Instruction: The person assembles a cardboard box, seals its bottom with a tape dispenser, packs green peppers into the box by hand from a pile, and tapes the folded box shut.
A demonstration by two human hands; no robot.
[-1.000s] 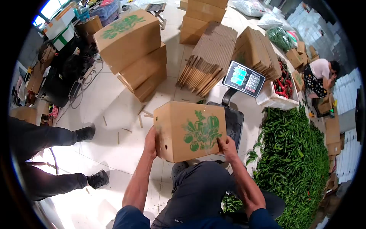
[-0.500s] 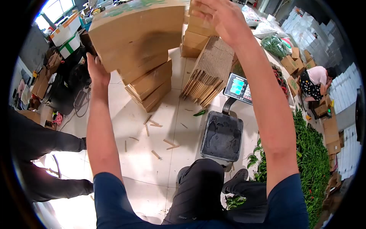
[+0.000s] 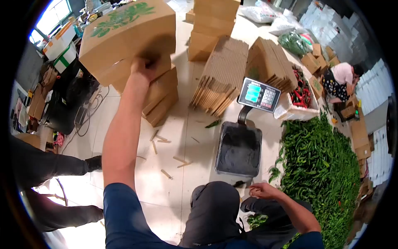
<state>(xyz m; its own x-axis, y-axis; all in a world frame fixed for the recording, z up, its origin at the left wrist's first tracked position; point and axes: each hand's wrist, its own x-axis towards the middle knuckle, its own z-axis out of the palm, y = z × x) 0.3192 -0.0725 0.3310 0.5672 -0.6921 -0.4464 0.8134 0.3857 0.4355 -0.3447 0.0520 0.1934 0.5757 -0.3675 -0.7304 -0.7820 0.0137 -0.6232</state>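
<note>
Against the near side of the top cardboard box (image 3: 124,45) is my left hand (image 3: 143,69), its fingers bent in and partly hidden. Whether they grip anything cannot be seen. The box has a green leaf print on top and sits on a stack of more cardboard boxes (image 3: 161,99). My right hand (image 3: 264,191) hovers low by my knee, fingers loosely bent and apart, with nothing visible in it. Just above that hand stands a digital scale, with a black platform (image 3: 239,147) and a lit display (image 3: 259,94).
Flattened cartons (image 3: 222,72) stand in rows behind the scale. A white foam box (image 3: 296,112) holds red peppers. Green peppers (image 3: 319,162) cover the floor at right. Cardboard strips (image 3: 166,174) litter the tiles. One person (image 3: 344,79) bends at far right; another's legs (image 3: 62,164) show left.
My left hand has shifted right, from the box's left edge onto its near side. My right hand has dropped from the boxes to beside my knee. The view has shifted slightly.
</note>
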